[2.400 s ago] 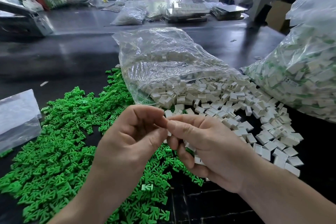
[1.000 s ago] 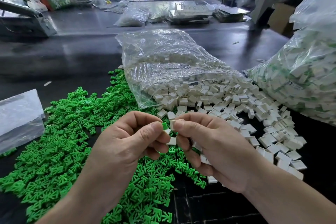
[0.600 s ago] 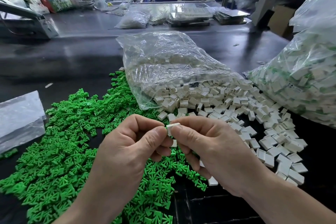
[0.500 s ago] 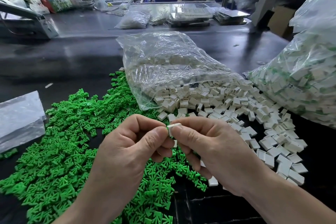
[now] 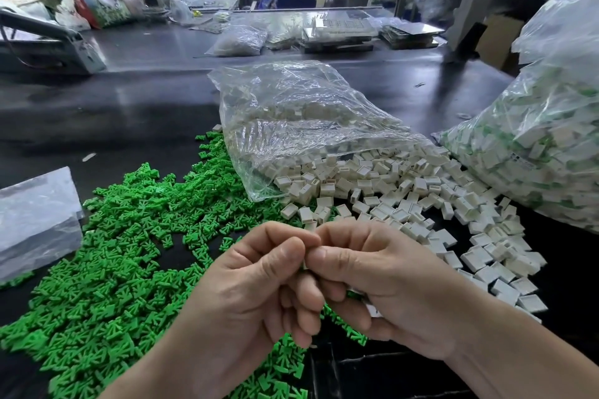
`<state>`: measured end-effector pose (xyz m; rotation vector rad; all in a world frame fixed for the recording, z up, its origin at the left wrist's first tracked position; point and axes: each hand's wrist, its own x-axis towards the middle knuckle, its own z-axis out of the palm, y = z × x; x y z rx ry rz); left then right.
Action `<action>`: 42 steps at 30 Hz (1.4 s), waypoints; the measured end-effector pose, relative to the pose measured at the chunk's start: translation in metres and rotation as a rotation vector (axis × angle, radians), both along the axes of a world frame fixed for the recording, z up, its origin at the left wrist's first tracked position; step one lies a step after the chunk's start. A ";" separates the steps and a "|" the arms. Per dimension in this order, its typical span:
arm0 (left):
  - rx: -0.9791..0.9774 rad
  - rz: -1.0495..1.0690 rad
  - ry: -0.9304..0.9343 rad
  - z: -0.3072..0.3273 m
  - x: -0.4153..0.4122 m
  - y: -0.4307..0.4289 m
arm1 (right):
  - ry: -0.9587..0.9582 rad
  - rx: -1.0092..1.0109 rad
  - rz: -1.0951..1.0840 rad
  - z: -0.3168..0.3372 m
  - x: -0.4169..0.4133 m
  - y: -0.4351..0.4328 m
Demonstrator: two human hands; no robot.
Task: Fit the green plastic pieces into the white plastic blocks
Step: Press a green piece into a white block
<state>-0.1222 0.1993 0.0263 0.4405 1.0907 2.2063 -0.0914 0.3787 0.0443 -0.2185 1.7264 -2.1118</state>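
Hands meet fingertip to fingertip: left hand (image 5: 252, 285) and right hand (image 5: 382, 278), thumbs and forefingers curled, pinch one white block (image 5: 305, 265) between them. Only a sliver of it shows, and I can't tell whether green is inside. Green pieces (image 5: 113, 253) are heaped on the black table (image 5: 129, 113) at 9 o'clock. Loose white blocks (image 5: 405, 197) lie at 2 o'clock, spilling from the clear bag (image 5: 301, 120) at 12. The full bag (image 5: 551, 139) sits farther out at 2.

left grip (image 5: 259, 282) and right grip (image 5: 382, 285) meet at centre, fingers curled, thumbs and forefingers pinching one white block (image 5: 305, 264).
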 end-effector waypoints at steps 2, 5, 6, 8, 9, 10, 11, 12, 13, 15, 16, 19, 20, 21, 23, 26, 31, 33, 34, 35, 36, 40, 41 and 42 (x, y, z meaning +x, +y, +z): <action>0.002 0.034 -0.016 -0.001 0.001 0.003 | -0.011 0.003 -0.005 -0.001 0.000 -0.001; 0.037 0.049 0.010 -0.002 0.001 0.006 | -0.023 -0.063 -0.017 -0.002 0.000 -0.003; 0.070 0.017 0.014 -0.002 0.001 0.005 | -0.038 -0.107 -0.012 -0.002 0.001 -0.004; 0.155 -0.084 0.004 -0.001 -0.001 0.003 | -0.072 -0.224 0.020 -0.004 0.001 -0.005; 0.178 -0.118 -0.007 0.000 -0.002 0.001 | -0.088 -0.267 0.034 -0.005 0.001 -0.005; 0.177 -0.127 -0.011 0.000 -0.002 0.000 | -0.102 -0.284 0.044 -0.006 0.001 -0.004; 0.161 -0.117 -0.004 -0.001 -0.002 -0.001 | -0.107 -0.278 0.048 -0.006 0.001 -0.005; 0.142 -0.101 0.006 -0.001 -0.003 -0.001 | -0.106 -0.267 0.048 -0.007 0.001 -0.005; 0.127 -0.088 0.017 -0.001 -0.003 -0.002 | -0.102 -0.261 0.046 -0.006 0.001 -0.006; 0.112 -0.073 0.030 -0.001 -0.003 -0.002 | -0.103 -0.263 0.040 -0.005 0.000 -0.006; 0.107 -0.066 0.034 -0.001 -0.003 -0.001 | -0.105 -0.266 0.035 -0.005 0.000 -0.006; 0.070 -0.006 0.062 0.000 -0.002 0.000 | -0.102 -0.257 0.033 -0.004 0.000 -0.005; 0.062 0.009 0.072 0.001 -0.001 0.000 | -0.102 -0.254 0.034 -0.004 0.000 -0.005; 0.057 0.016 0.078 0.002 -0.001 0.000 | -0.103 -0.254 0.033 -0.004 0.000 -0.005; 0.053 0.024 0.085 0.004 0.000 0.000 | -0.104 -0.254 0.028 -0.003 0.001 -0.005; 0.065 0.029 0.091 0.005 0.002 0.001 | -0.094 -0.235 0.023 -0.001 0.002 -0.006; 0.083 0.053 0.121 0.005 0.003 0.003 | -0.066 -0.271 0.027 -0.002 0.000 -0.011; 0.047 0.072 0.145 0.005 0.003 0.002 | -0.052 -0.304 0.034 -0.001 0.001 -0.011; 0.020 0.096 0.165 0.005 0.002 0.001 | -0.052 -0.306 0.028 -0.001 0.000 -0.010; -0.014 0.132 0.196 0.006 0.002 0.000 | -0.054 -0.298 0.016 -0.001 0.000 -0.010; -0.065 0.182 0.243 0.006 0.002 -0.002 | -0.060 -0.278 -0.004 -0.001 0.000 -0.009; -0.382 0.381 0.573 0.005 0.005 -0.004 | -0.112 -0.152 -0.074 -0.002 -0.001 -0.009; -0.448 0.412 0.620 0.004 0.007 -0.004 | -0.123 -0.140 -0.076 -0.002 -0.001 -0.010; -0.497 0.431 0.648 0.005 0.008 -0.004 | -0.130 -0.137 -0.076 -0.002 -0.001 -0.010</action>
